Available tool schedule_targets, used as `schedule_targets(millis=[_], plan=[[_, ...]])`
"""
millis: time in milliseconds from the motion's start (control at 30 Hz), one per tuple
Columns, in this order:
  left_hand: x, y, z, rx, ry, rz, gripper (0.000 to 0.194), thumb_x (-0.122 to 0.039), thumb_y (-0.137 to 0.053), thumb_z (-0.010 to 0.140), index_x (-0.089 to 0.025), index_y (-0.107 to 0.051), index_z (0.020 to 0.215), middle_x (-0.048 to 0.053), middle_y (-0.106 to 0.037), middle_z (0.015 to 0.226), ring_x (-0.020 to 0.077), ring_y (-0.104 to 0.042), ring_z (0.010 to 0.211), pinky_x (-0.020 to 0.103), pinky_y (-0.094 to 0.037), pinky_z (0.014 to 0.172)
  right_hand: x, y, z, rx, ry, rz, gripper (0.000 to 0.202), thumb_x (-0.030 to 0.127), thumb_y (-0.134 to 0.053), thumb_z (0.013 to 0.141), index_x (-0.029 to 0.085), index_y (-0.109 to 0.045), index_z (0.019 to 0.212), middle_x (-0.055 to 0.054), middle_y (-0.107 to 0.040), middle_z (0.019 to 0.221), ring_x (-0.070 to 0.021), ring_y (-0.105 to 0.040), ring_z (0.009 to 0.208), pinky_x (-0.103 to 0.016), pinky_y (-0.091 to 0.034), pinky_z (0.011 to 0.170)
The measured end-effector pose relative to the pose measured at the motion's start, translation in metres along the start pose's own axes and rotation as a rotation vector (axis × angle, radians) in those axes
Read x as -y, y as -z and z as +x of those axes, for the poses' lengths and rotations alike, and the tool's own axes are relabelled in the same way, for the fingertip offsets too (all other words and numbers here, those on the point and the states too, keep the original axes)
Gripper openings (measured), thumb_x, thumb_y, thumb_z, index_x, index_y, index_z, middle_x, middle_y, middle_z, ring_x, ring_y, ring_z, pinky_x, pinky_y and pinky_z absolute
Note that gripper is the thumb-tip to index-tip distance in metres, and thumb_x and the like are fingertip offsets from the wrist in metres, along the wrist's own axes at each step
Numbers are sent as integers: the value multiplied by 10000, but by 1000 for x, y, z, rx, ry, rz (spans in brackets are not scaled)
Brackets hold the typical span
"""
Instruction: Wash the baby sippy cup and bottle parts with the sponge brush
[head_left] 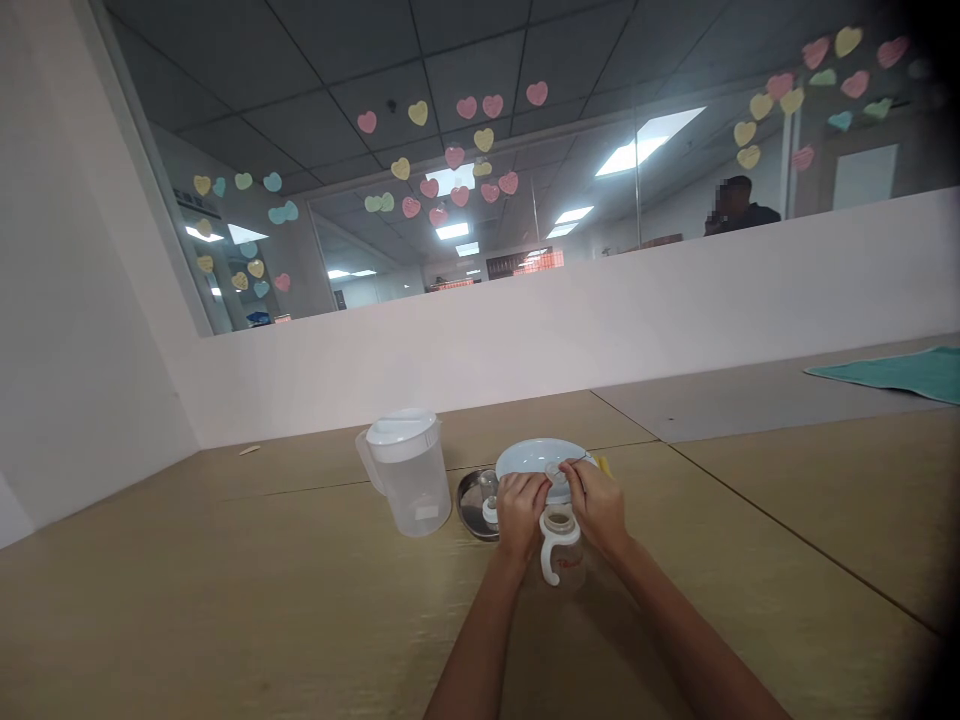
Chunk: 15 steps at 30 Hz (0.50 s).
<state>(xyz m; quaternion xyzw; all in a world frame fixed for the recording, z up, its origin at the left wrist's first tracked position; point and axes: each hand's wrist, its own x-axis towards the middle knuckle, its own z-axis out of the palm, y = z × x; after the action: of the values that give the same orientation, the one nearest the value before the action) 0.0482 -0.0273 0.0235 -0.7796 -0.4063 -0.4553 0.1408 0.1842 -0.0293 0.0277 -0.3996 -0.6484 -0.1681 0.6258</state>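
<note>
My left hand (521, 510) and my right hand (598, 500) come together above an open baby bottle (574, 572). Between the fingertips of both is a small translucent round piece (555, 472), pinched; its exact kind is too small to make out. The bottle stands upright on the table, with a white handle (551, 560) at its neck and red print on its side. Left of my left hand lies a round metal dish (469, 510), partly covered by the hand. In it are a clear dome cap (488, 484) and a white ring (490, 512).
A light blue-white plate (525, 455) sits behind my hands, with a yellow item (604, 467) by its right edge. To the left stands a lidded plastic pitcher (416, 490). A green cloth (900, 373) lies far right. Beyond the window is a person (744, 208).
</note>
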Motion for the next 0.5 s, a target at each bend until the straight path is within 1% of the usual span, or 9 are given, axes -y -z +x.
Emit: schedule_targets(millis=[167,367,500], plan=[[3,-4,-3,-13,13,-31,181,-236,-482,902,-195,-657,886,21,-681,860,167,-566,825,312,-389,791,-4,-3,-6,-65,23,-66,242,217,-402,924,183,-551,737,-22,-658,637,-127,-584,570,-233,-387,571],[9,-5,-6,10,47,-48,176,-223,-490,893,-204,-663,914,21,-689,872,170,-580,830,320,-400,788,-8,-6,-9,-93,43,-52,229,209,-410,916,194,-517,714,-14,-665,613,-121,-574,511,-237,-374,532],[10,-5,-8,0,41,-52,175,-227,-494,891,-207,-667,909,20,-692,869,170,-583,827,323,-400,786,-9,-6,-10,-109,7,-35,241,225,-378,925,187,-522,736,-13,-643,590,-116,-547,461,-238,-368,500]])
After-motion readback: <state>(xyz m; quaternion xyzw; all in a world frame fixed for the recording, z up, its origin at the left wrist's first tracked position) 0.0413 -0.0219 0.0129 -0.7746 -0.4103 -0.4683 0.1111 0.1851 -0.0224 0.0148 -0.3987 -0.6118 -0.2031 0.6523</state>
